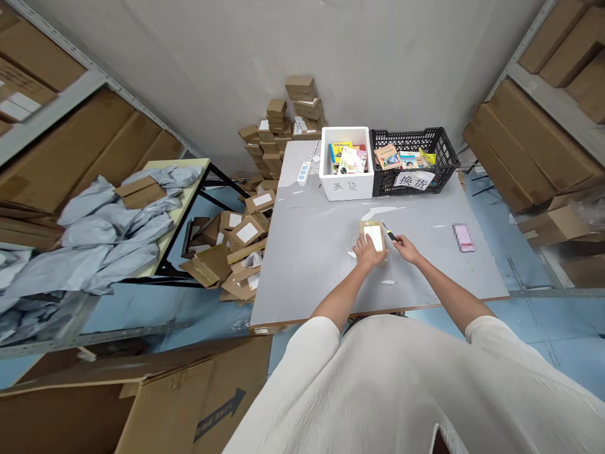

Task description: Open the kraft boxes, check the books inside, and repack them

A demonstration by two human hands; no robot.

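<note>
A small cardboard box (364, 225) with a white label lies on the grey table (312, 252) in front of me. My left hand (369, 251) grips it from above at its near end, covering part of the label. In my right hand (405, 248) is a utility knife (390, 234) with a black and yellow handle. Its thin blade points up and to the left, close beside the box's right edge. Whether the blade touches the cardboard I cannot tell.
Behind stand a white bin (347, 187) and a black crate (411, 186), both holding booklets. A power strip (304, 173) lies left, a pink pixelated item (463, 238) right. Cardboard boxes (248, 233) pile beside the table. Grey parcels (104, 233) cover a side table. A large carton (203, 391) stands near left.
</note>
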